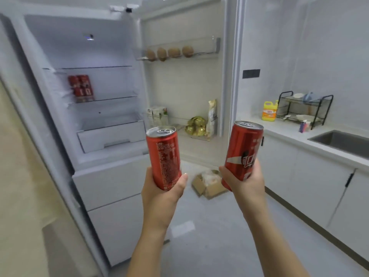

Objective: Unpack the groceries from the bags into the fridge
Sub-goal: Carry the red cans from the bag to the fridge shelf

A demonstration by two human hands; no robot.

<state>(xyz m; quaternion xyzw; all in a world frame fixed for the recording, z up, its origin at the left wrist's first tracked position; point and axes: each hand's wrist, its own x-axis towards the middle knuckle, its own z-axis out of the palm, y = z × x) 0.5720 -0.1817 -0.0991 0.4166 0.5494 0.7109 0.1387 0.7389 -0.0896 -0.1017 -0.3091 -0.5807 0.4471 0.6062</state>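
Observation:
My left hand (pixel 161 188) grips the base of an upright red cola can (pixel 164 154). My right hand (pixel 244 180) grips a second red cola can (pixel 242 150), tilted slightly to the right. Both cans are held in front of the open fridge (pixel 83 47). Two red cans (pixel 80 86) stand on its middle glass shelf. The open fridge door (pixel 185 86) carries several brown kiwis (pixel 169 52) in the upper rack, and a carton (pixel 156 114), a gold bag (pixel 196 125) and a tall pouch (pixel 212 114) in the lower rack.
A cardboard box (pixel 207 186) with a plastic bag lies on the floor below the door. On the right, a counter (pixel 289 134) holds a yellow detergent bottle (pixel 269 110), a black dish rack (pixel 305 108) and a sink (pixel 343 140). A white crisper drawer (pixel 111 136) sits low in the fridge.

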